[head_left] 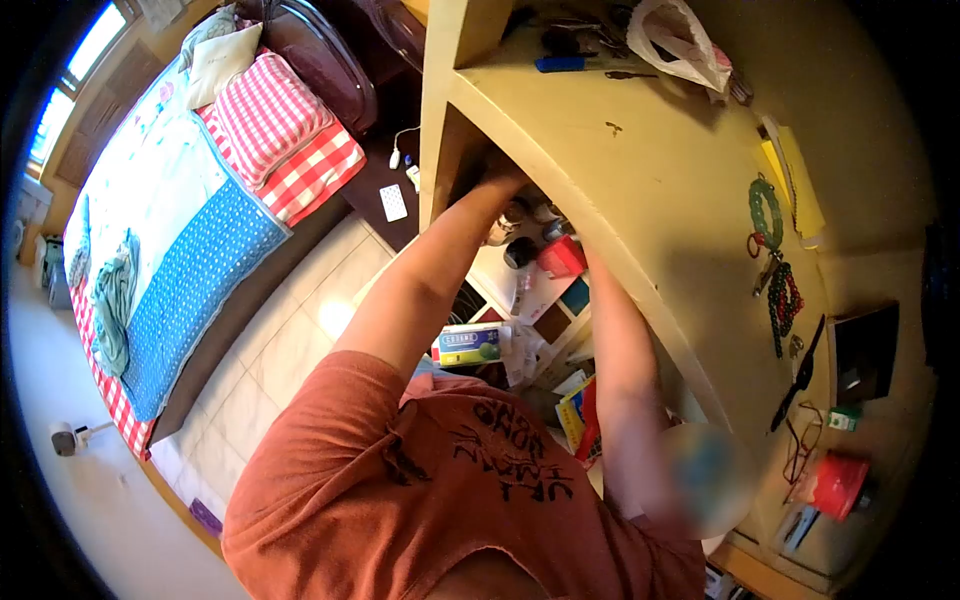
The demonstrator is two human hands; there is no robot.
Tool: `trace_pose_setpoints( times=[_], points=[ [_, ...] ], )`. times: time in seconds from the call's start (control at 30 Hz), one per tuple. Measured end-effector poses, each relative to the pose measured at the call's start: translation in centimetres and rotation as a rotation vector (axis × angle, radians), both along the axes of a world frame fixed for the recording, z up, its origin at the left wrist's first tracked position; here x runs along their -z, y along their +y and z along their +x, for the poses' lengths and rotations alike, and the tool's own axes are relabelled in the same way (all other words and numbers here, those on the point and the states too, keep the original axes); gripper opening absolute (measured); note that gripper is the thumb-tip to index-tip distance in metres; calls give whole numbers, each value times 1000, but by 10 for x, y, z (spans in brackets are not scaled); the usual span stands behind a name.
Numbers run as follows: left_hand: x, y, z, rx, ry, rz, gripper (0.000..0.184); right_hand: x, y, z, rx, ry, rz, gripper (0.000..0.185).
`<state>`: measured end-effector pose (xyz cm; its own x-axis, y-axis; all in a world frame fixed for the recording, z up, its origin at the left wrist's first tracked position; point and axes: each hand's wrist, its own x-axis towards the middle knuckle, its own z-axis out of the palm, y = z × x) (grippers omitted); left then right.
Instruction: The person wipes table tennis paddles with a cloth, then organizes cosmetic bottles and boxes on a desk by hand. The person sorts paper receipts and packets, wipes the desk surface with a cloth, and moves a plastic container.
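My left arm stretches up into the dark compartment under the yellow shelf top, and my left hand (503, 183) is in shadow there with its fingers hidden. Close below it are small jars and a black-capped container (520, 252). My right forearm (622, 335) reaches under the shelf's front edge, which hides the right hand. Beside that forearm is a red box (562, 257). Between my arms, a blue, yellow and white carton (467, 345) lies next to crumpled clear plastic (522, 352).
The yellow shelf top (640, 190) overhangs both hands. On it lie a white plastic bag (678, 45), a blue pen (560, 64), bead strings (766, 212), glasses (800, 452) and a red container (838, 484). A bed (215, 270) stands at the left, beyond the tiled floor (290, 345).
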<state>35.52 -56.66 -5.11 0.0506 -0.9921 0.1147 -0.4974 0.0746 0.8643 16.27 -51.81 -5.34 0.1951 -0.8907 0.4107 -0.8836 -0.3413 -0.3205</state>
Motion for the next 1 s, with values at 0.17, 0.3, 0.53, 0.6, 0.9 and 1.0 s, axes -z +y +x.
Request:
trace_pose_setpoints(
  times=[0.17, 0.3, 0.53, 0.6, 0.9, 1.0],
  points=[
    [-1, 1, 1, 7, 10, 4, 55, 21, -34, 18, -2, 44, 76, 27],
    [-1, 5, 0, 1, 11, -28, 55, 41, -47, 27, 18, 84, 134, 29],
    [-40, 67, 19, 81, -121, -205, 32, 9, -38, -12, 5, -67, 138, 33],
    [-40, 108, 29, -18, 100, -370, 22, -9, -20, -41, 51, -173, 76, 34],
    [166, 204, 82, -61, 277, 402, 73, 104, 116, -120, 318, -445, 230, 38],
    [172, 192, 84, -87, 317, 422, 80, 149, 157, -106, 363, -554, 450, 47]
  ],
)
